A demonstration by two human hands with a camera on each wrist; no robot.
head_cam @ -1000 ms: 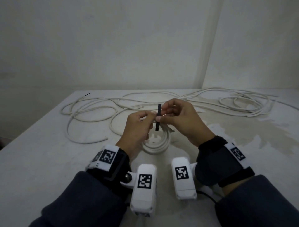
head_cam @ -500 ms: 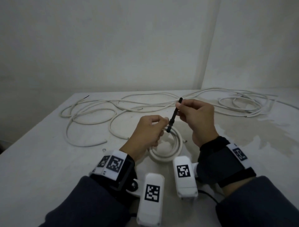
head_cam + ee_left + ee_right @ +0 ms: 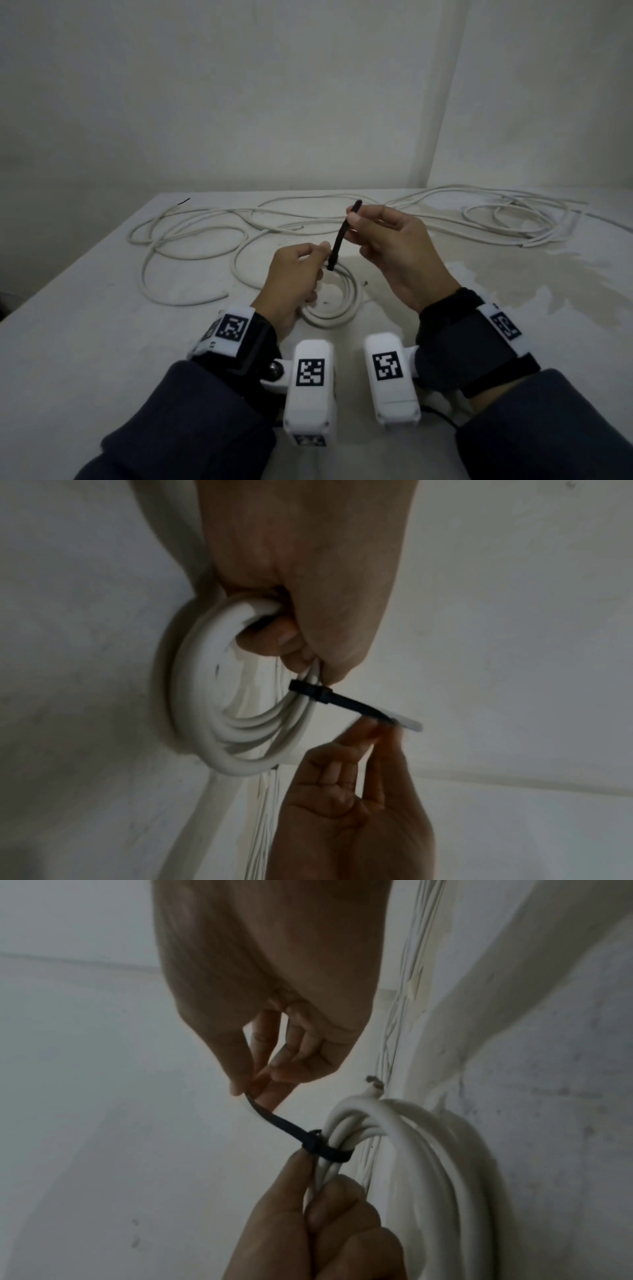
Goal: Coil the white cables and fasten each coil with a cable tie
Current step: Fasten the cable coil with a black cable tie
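Observation:
A small coil of white cable (image 3: 337, 310) (image 3: 219, 723) (image 3: 435, 1164) hangs from my left hand (image 3: 296, 274) just above the table. My left hand (image 3: 308, 631) (image 3: 318, 1218) pinches the bundled turns beside a black cable tie (image 3: 337, 240) (image 3: 318, 692) (image 3: 318, 1146) looped round them. The tie's free tail runs up and right to my right hand (image 3: 387, 243) (image 3: 369, 729) (image 3: 257, 1085), which pinches it between thumb and fingers.
Loose white cables (image 3: 205, 236) sprawl over the far left of the white table (image 3: 85, 325), and more loops (image 3: 507, 219) lie at the far right. A stained patch (image 3: 513, 274) marks the table on the right. Walls stand close behind.
My right hand has drawn the tie's tail up and to the right, away from the left hand. The loop round the coil has closed tighter. The coil shifted slightly right.

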